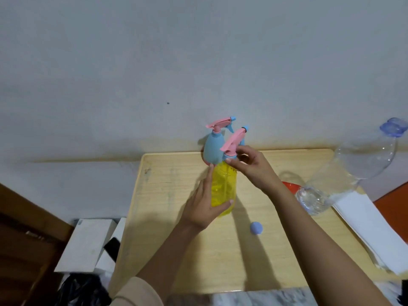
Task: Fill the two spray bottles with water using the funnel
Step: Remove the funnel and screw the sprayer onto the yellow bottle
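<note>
A yellow see-through spray bottle (221,186) stands on the wooden table (167,195). My left hand (205,202) wraps its body from the left. My right hand (251,166) pinches the collar of its pink and blue spray head (234,140), which sits tilted over the neck. Just behind stands a second spray bottle (213,149) with a blue top, its pink trigger pointing right. An orange funnel (291,186) lies at the right, mostly hidden by my right forearm. A large clear water bottle (344,173) with a blue handle leans at the table's right edge.
A small blue cap (256,228) lies on the table in front of the yellow bottle. A stack of white paper (373,226) rests on the right side. White boxes (88,244) and a dark phone (112,248) sit on the floor at left. A grey wall rises behind the table.
</note>
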Available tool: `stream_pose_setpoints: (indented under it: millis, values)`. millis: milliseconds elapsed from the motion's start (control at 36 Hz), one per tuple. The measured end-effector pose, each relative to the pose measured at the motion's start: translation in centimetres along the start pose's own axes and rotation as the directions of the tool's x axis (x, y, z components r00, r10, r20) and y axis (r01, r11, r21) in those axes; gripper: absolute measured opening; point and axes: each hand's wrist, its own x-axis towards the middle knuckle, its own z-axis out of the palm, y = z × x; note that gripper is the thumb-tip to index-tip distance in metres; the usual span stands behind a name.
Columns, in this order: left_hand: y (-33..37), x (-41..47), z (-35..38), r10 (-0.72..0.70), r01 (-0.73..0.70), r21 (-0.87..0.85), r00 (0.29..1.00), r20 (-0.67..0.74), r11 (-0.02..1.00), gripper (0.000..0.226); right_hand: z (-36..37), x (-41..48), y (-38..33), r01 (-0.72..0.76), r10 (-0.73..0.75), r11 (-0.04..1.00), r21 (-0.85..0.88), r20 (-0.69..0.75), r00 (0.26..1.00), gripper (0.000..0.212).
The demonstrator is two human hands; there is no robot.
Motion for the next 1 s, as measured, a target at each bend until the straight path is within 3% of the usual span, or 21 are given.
stream_pose_setpoints:
  millis: [194, 389, 472, 639, 750, 889, 1000]
  values:
    - [2.5, 0.7, -1.3, -0.004, 0.004, -0.022, 1.0, -0.018, 1.0, 0.097, 2.6, -1.0, -1.4, 0.101, -0.076, 0.992, 0.074, -0.278, 0.958, 0.015]
    - [4.4, 0.8, -2.6, -0.004, 0.001, -0.046, 0.999, -0.051, 0.999, 0.098, 2.8, -1.6, -3.4, 0.141, 0.033, 0.883, 0.447, -0.359, 0.933, 0.022]
    - [4.8, 0.8, -3.0, 0.011, -0.013, -0.041, 0.999, -0.051, 0.999, 0.099, 3.0, -1.7, -3.8, 0.133, 0.085, 0.825, 0.55, -0.353, 0.932, 0.03]
    - [5.1, 0.5, -3.7, 0.018, -0.019, -0.048, 0.999, -0.038, 0.999, 0.099, 2.9, -2.3, -4.1, 0.116, 0.086, 0.745, 0.657, -0.267, 0.96, 0.02]
    - [5.4, 0.3, -3.8, 0.018, -0.019, -0.037, 0.999, -0.039, 0.999, 0.097, 2.5, -2.3, -4.5, 0.12, 0.088, 0.792, 0.598, -0.307, 0.948, 0.044]
    - [6.0, 0.2, -4.0, 0.014, -0.017, -0.049, 0.999, -0.047, 0.999, 0.099, 1.9, -2.7, -4.9, 0.093, 0.079, 0.736, 0.671, -0.221, 0.972, 0.031]
    - [6.3, 0.1, -4.0, 0.024, -0.026, -0.035, 0.999, -0.047, 0.999, 0.099, 1.7, -2.7, -5.2, 0.097, 0.113, 0.774, 0.625, -0.287, 0.951, 0.039]
